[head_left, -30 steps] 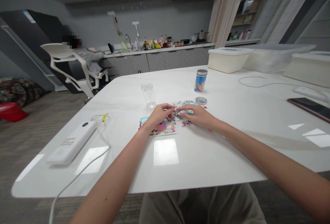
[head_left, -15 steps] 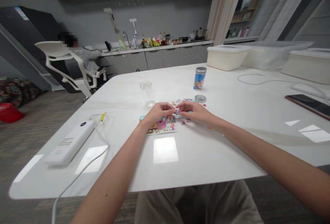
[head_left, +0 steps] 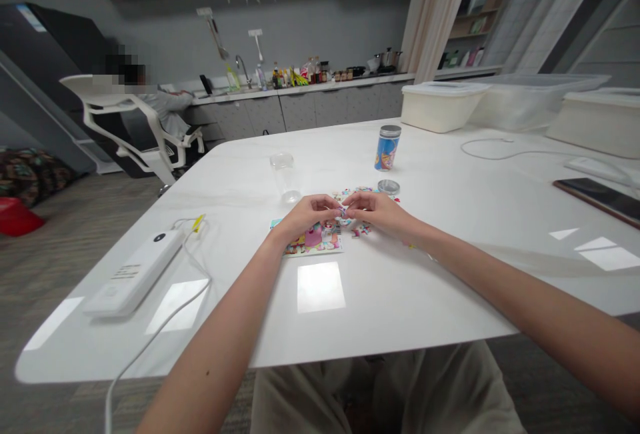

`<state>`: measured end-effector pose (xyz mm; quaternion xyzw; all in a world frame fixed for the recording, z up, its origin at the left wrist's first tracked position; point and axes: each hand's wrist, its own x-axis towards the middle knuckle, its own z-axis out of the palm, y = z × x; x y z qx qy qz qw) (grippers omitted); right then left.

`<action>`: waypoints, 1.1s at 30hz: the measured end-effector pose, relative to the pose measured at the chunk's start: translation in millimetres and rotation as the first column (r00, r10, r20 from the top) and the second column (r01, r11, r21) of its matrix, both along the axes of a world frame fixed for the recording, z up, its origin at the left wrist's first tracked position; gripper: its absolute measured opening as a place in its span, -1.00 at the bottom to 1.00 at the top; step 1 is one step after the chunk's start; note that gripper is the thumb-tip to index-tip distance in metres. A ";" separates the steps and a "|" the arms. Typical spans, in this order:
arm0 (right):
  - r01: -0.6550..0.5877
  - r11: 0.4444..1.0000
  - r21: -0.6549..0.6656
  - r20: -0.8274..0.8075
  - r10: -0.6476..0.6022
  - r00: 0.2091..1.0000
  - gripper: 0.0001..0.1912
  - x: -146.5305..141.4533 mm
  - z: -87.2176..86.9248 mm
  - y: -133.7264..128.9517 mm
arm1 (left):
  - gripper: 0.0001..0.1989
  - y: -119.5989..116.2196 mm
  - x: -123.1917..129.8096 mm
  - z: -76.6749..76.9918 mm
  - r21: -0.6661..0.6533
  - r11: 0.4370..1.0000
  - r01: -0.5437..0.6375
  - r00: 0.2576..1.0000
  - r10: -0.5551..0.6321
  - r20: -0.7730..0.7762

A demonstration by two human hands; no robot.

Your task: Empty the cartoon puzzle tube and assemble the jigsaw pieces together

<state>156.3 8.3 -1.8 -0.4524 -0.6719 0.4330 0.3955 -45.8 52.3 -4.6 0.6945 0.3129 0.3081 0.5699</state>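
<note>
My left hand point(head_left: 316, 214) and my right hand point(head_left: 369, 211) meet above the white table point(head_left: 240, 181), fingertips close together. Both pinch small colourful puzzle pieces point(head_left: 343, 213) between thumb and fingers; where one piece ends and another begins is too small to tell. A colourful picture card point(head_left: 315, 241) lies partly under my left hand. Loose puzzle pieces point(head_left: 361, 229) are scattered around and behind my right hand. Beyond the hands are a clear plastic jar point(head_left: 283, 171), a blue printed can point(head_left: 388, 149) with a silver top, and a round metal lid point(head_left: 389, 187).
A white power strip point(head_left: 137, 274) with a cable lies at the left. At the right are a phone point(head_left: 600, 201), a thin white cable point(head_left: 530, 157) and lidded boxes point(head_left: 443, 107). A person point(head_left: 167, 111) sits on a white chair point(head_left: 95, 101) in the left background.
My fingertips have come slightly closer together around the pieces. The whole view has shifted up a little; the other objects keep their places on the table.
</note>
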 end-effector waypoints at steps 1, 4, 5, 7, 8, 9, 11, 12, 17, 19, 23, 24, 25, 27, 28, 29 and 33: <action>0.016 0.999 0.032 0.042 -0.018 0.999 -0.81 0.7 -0.4 0.6 | -0.74 0.6 0.4 -0.6 0.011 1.000 -0.030 1.000 0.030 -0.006; 0.044 0.964 0.262 0.254 -0.113 0.961 -0.82 5.2 -3.4 3.2 | -0.79 2.9 2.2 -2.7 0.055 0.982 -0.181 0.982 0.183 -0.043; 0.022 0.938 0.346 0.327 -0.142 0.934 -0.79 7.3 -4.9 4.0 | -0.81 3.9 2.9 -3.2 0.072 0.969 -0.234 0.969 0.239 -0.063; -0.049 0.897 0.438 0.440 -0.167 0.882 -0.75 11.3 -8.1 5.2 | -0.83 6.1 4.2 -4.1 0.102 0.945 -0.309 0.940 0.320 -0.116; -0.077 0.893 0.444 0.479 -0.163 0.863 -0.74 12.8 -9.6 5.4 | -0.84 7.3 4.5 -4.5 0.116 0.936 -0.332 0.927 0.347 -0.142; -0.091 0.897 0.433 0.508 -0.158 0.847 -0.73 14.0 -11.0 5.3 | -0.85 8.6 4.4 -4.8 0.129 0.929 -0.348 0.916 0.366 -0.164; -0.086 0.914 0.396 0.546 -0.159 0.823 -0.69 15.2 -12.8 4.6 | -0.86 10.8 2.8 -5.1 0.149 0.924 -0.353 0.903 0.378 -0.205; -0.078 0.922 0.379 0.559 -0.161 0.813 -0.67 15.4 -13.2 4.1 | -0.87 11.5 1.4 -5.1 0.157 0.924 -0.349 0.898 0.378 -0.226; -0.114 0.930 0.349 0.610 -0.133 0.781 -0.64 15.1 -10.4 2.1 | -0.83 7.6 -4.3 -1.7 0.343 0.902 -0.261 0.852 0.382 -0.357; -0.121 0.924 0.362 0.619 -0.141 0.772 -0.69 14.8 -8.3 2.0 | -0.89 4.5 -2.2 -0.5 0.483 0.853 -0.197 0.833 0.405 -0.376; -0.107 0.915 0.390 0.610 -0.169 0.774 -0.73 14.6 -7.0 2.9 | -0.90 0.5 6.8 -0.5 0.693 0.712 -0.111 0.811 0.468 -0.351; -0.105 0.911 0.398 0.607 -0.176 0.775 -0.73 14.9 -7.6 3.2 | -0.89 -0.3 8.5 -0.4 0.713 0.694 -0.097 0.800 0.481 -0.359; -0.104 0.910 0.402 0.607 -0.180 0.774 -0.73 15.2 -8.4 3.5 | -0.89 -1.3 9.8 0.1 0.727 0.682 -0.085 0.784 0.496 -0.374; -0.110 0.910 0.400 0.617 -0.178 0.766 -0.71 15.9 -9.9 3.9 | -0.88 -4.6 10.9 3.1 0.754 0.654 -0.057 0.746 0.530 -0.404; -0.123 0.910 0.396 0.626 -0.170 0.761 -0.70 16.2 -10.4 4.0 | -0.88 -7.1 10.9 5.7 0.771 0.635 -0.041 0.727 0.549 -0.413; -0.138 0.908 0.395 0.635 -0.161 0.755 -0.70 16.4 -10.5 3.9 | -0.87 -10.0 10.9 8.8 0.789 0.614 -0.025 0.707 0.568 -0.420; -0.169 0.894 0.414 0.646 -0.158 0.747 -0.75 16.5 -8.9 2.7 | -0.86 -23.3 11.8 23.0 0.833 0.553 0.033 0.605 0.652 -0.457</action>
